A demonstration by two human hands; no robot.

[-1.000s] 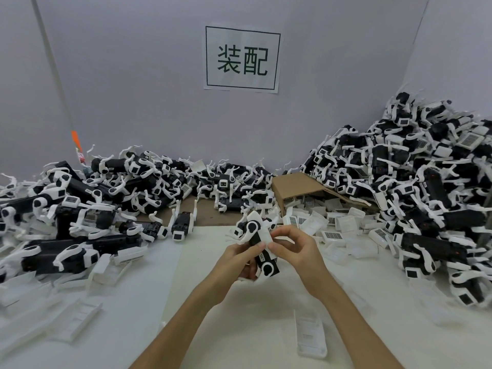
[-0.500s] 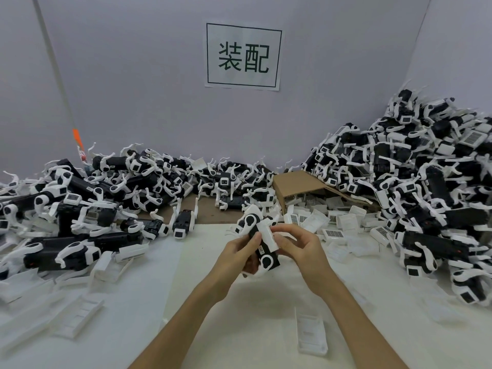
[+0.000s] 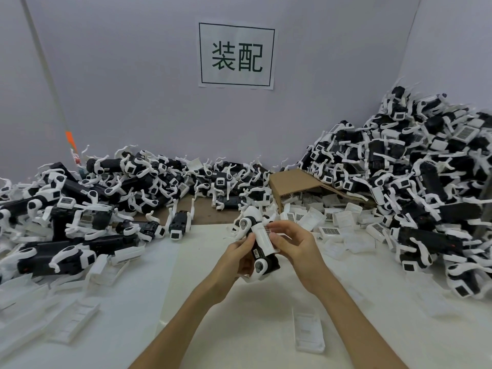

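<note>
Since half a second ago the white cover has swung down from an angle and now lies flat along the back of the toy robot dog, and the whole piece sits a little higher in the grip.

A person works at a white bench, seen from a head camera. The left hand has its fingers curled around the black body of the toy from the left side, holding it above the bench near the middle of the view. The right hand pinches the cover from the right, fingertips over its upper end by the barcode label and thumb against its near edge.

The cover looks laid in place but probably not yet snapped home. If the pressure lands on one end only, the other end could lift or the catch could jam crooked. The thin white legs splay out just beside the fingers, so a hard squeeze might bend or snap one. A slip of the left hand would drop the toy onto the bench.

A spare cover lies flat on the bench near the right forearm. Large heaps of the same toys rise at the right and left. More loose covers spill from a cardboard box behind the hands.
</note>
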